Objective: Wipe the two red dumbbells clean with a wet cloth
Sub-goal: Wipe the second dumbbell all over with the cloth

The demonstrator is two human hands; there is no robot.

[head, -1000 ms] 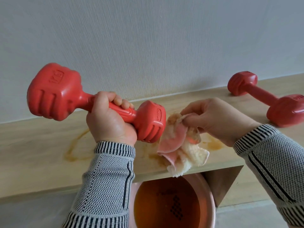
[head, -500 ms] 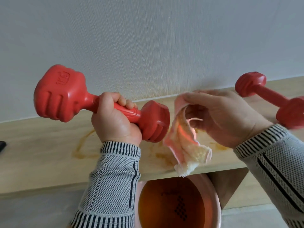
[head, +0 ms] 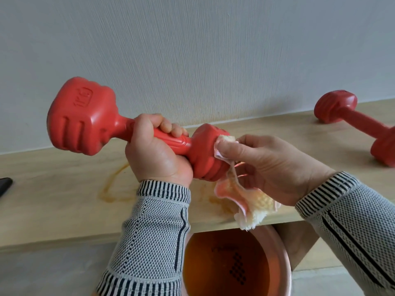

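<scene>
The person's left hand (head: 157,155) is gripping the handle of a red dumbbell (head: 136,129), fingers clenched round the bar, and is holding it up off the wooden shelf (head: 53,189) with its big fist-shaped end tilting up to the left. The right hand (head: 271,167) is pinching a pink and cream cloth (head: 245,195) between thumb and fingers and is pressing a fold of it against the dumbbell's lower right end, while the rest of the cloth is hanging down over the shelf's front edge. Both wrists are showing in striped grey knit sleeves (head: 154,231).

The second dumbbell (head: 354,124) is lying on the shelf, well apart to the right, close to the pale wall (head: 192,50). Brownish wet marks (head: 113,189) are showing on the wood beneath the raised dumbbell. Below the shelf edge a pink basin (head: 285,263) is sitting, holding orange-brown liquid. A dark object (head: 5,184) is poking in at the left edge; I cannot tell what it is.
</scene>
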